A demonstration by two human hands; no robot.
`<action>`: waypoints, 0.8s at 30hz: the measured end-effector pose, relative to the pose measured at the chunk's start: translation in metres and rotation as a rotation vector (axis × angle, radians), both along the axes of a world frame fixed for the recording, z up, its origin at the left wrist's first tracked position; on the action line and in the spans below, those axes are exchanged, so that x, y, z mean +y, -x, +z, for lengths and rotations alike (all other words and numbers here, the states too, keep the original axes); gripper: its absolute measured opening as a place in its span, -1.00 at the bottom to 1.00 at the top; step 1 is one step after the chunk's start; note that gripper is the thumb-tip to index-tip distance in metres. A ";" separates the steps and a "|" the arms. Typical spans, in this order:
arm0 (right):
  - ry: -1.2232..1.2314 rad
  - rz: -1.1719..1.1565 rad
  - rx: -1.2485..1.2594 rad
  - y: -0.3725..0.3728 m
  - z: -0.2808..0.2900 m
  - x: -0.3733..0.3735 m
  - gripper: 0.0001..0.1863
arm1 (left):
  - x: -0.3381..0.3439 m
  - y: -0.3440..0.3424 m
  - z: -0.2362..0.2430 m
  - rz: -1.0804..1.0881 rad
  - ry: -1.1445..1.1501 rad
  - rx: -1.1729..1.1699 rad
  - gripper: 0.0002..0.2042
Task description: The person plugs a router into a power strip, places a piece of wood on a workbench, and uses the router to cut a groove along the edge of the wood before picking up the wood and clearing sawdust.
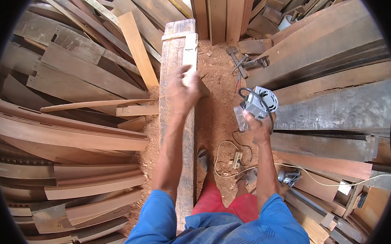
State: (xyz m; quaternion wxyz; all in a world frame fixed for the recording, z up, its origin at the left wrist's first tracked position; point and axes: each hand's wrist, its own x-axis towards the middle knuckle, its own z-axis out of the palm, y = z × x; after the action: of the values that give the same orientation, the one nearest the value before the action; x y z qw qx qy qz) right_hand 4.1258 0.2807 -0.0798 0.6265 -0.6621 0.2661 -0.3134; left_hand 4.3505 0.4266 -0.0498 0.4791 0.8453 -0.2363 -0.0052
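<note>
Stacked boards crowd the whole left side, many of them curved in this wide view, and a second bank of heavy planks fills the right. Between them runs a floor covered in reddish sawdust and shavings. A long, weathered tabletop, narrow as a single plank, stretches away from the person, who wears a blue shirt and red shorts. Beyond its far end, upright timbers stand.

The right hand is closed around a grey trim router with a clear base, held up over the floor to the right of the tabletop; its dark cord loops around the body. The left hand, blurred, is bent over the near end of a pale notched wooden strip on the tabletop; whether it grips the strip or only touches it, I cannot tell. A thin batten crosses near the far end.

On the floor lie another power tool, a hammer, a socket block on a pale cable, and red-handled pliers.
</note>
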 end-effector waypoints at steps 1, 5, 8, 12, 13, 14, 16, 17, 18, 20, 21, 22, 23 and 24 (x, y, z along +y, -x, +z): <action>-0.021 -0.023 -0.018 -0.006 -0.003 0.000 -0.55 | 0.019 -0.017 -0.035 0.063 -0.037 0.082 -0.65; -0.075 -0.086 -0.127 -0.039 -0.009 -0.002 -0.52 | 0.061 -0.037 -0.129 0.072 -0.356 -0.026 -0.54; -0.096 -0.107 -0.124 -0.061 -0.013 -0.004 -0.53 | 0.076 -0.034 -0.170 -0.129 -0.392 -0.057 -0.27; 0.013 -0.129 -0.148 -0.104 -0.034 -0.016 -0.58 | 0.085 -0.028 -0.205 -0.212 -0.434 -0.201 -0.11; 0.000 -0.117 -0.150 -0.114 -0.042 -0.020 -0.58 | 0.085 -0.028 -0.209 -0.201 -0.405 -0.229 -0.11; -0.015 -0.104 -0.151 -0.123 -0.051 -0.025 -0.58 | 0.085 -0.029 -0.213 -0.199 -0.370 -0.225 -0.11; 0.018 -0.100 -0.166 -0.146 -0.053 -0.027 -0.55 | 0.083 -0.031 -0.217 -0.194 -0.296 -0.221 -0.11; 0.034 -0.101 -0.186 -0.158 -0.053 -0.026 -0.53 | 0.082 -0.031 -0.217 -0.185 -0.266 -0.195 -0.12; 0.044 -0.101 -0.205 -0.171 -0.055 -0.025 -0.51 | 0.083 -0.033 -0.217 -0.176 -0.241 -0.169 -0.14; 0.083 -0.110 -0.228 -0.189 -0.056 -0.025 -0.46 | 0.082 -0.033 -0.217 -0.172 -0.212 -0.143 -0.17; 0.108 -0.109 -0.226 -0.198 -0.058 -0.024 -0.47 | 0.082 -0.033 -0.216 -0.176 -0.208 -0.147 -0.17; 0.134 -0.109 -0.225 -0.206 -0.060 -0.023 -0.48 | 0.083 -0.034 -0.216 -0.180 -0.204 -0.152 -0.18; 0.160 -0.109 -0.225 -0.213 -0.063 -0.022 -0.49 | 0.084 -0.034 -0.217 -0.182 -0.200 -0.141 -0.19; 0.207 -0.100 -0.173 -0.217 -0.065 -0.023 -0.50 | 0.085 -0.034 -0.217 -0.185 -0.194 -0.129 -0.19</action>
State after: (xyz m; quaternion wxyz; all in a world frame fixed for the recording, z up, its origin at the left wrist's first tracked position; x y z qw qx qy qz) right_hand 4.3430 0.2578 -0.1444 0.5589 -0.6797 0.2103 -0.4259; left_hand 4.3841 0.5121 -0.2671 0.3765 0.8608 -0.3420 -0.0178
